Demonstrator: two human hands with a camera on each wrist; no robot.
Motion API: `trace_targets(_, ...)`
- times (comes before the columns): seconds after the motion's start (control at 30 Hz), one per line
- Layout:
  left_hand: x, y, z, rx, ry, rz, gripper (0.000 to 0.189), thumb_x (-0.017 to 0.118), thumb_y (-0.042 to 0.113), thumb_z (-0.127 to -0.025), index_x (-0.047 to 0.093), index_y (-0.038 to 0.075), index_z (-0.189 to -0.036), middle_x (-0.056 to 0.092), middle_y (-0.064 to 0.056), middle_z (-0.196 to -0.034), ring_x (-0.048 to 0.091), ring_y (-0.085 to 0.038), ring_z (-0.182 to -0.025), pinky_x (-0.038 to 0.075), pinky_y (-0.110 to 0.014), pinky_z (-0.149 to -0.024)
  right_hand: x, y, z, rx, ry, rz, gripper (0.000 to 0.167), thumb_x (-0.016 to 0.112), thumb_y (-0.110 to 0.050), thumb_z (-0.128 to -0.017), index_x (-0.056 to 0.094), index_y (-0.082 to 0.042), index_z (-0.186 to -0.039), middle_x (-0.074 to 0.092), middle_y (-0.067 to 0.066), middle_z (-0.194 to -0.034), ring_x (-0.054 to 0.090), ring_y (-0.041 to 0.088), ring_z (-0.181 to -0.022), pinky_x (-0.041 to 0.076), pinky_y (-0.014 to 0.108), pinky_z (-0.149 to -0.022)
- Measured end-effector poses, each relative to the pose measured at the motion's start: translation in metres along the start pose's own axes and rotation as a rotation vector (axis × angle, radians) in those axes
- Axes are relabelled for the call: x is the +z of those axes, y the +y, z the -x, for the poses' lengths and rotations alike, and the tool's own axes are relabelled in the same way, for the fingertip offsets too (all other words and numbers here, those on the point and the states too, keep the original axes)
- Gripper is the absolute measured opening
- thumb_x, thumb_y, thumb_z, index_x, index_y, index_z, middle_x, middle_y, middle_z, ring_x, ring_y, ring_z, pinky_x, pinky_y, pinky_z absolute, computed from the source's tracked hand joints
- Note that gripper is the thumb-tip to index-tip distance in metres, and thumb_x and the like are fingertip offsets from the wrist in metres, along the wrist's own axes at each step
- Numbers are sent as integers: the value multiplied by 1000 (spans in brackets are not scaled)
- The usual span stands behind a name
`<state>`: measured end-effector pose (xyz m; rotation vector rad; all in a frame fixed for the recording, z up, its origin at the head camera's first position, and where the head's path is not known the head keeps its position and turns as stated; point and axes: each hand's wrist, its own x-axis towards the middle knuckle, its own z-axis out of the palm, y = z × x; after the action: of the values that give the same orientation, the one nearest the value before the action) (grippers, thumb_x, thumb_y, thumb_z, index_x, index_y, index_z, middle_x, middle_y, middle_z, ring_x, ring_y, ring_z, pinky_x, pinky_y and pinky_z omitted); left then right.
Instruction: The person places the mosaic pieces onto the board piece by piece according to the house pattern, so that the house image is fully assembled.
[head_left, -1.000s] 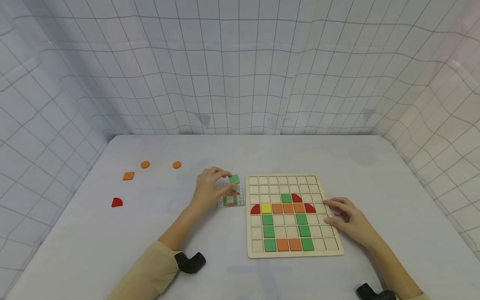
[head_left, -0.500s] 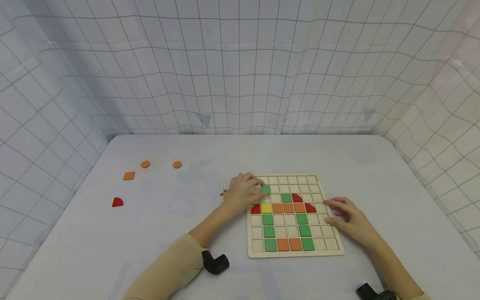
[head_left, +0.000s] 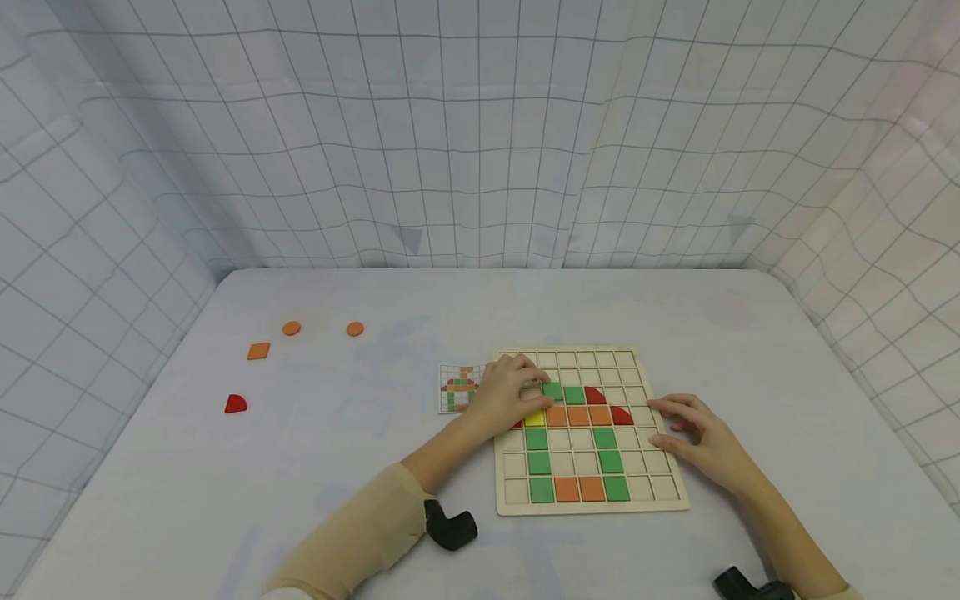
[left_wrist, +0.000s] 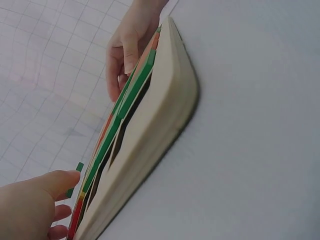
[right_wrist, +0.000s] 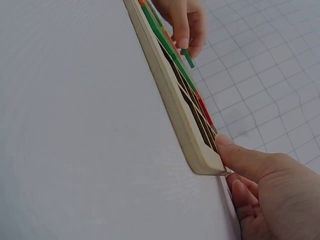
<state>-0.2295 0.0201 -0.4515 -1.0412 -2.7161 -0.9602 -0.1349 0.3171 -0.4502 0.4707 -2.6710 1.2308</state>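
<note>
My left hand (head_left: 508, 397) pinches a green square tile (head_left: 552, 390) over the wooden grid board (head_left: 670, 502), left of another green tile (head_left: 573, 395). In the left wrist view the pinched tile (left_wrist: 80, 166) stands tilted above the board surface. Thumb and fingertips of my right hand (head_left: 703, 443) touch the board's right edge, spread apart; the right wrist view has its thumb (right_wrist: 240, 155) against the rim. Green, orange, red and yellow tiles sit in the board's cells. The left hand partly covers the yellow tile (head_left: 534, 417) and the red tile left of it.
A small printed pattern card (head_left: 453, 386) lies left of the board, partly behind the left hand. Farther left lie two orange discs (head_left: 355, 329), an orange square tile (head_left: 258, 351) and a red quarter-round tile (head_left: 236, 404). Gridded white curtains stand round the table (head_left: 187, 500).
The left hand has carried the green tile rightward from above the card onto the board, then slightly toward the near side, beside the other green tile. The right hand has stayed put.
</note>
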Motion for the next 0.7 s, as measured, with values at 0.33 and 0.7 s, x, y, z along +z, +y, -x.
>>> trace_targets(0.33,2,0,0,1,-6,10,26,67,35,-81,68,17,-99,55,1,-102,44,-17,-90,33,-40,-85,-1,-1,0,3,-4,8,44,71,1,-75,58,1,-116,49,11,-116,50,3,-91,37,8,-77)
trace_targets(0.7,2,-1,-2,-37,-27,60,28,70,36,-78,69,18,-99,56,0,-103,44,-18,-91,32,-40,-85,0,14,1,7,-9,11,43,72,-8,-77,59,-5,-119,48,5,-117,49,1,-89,36,8,-77)
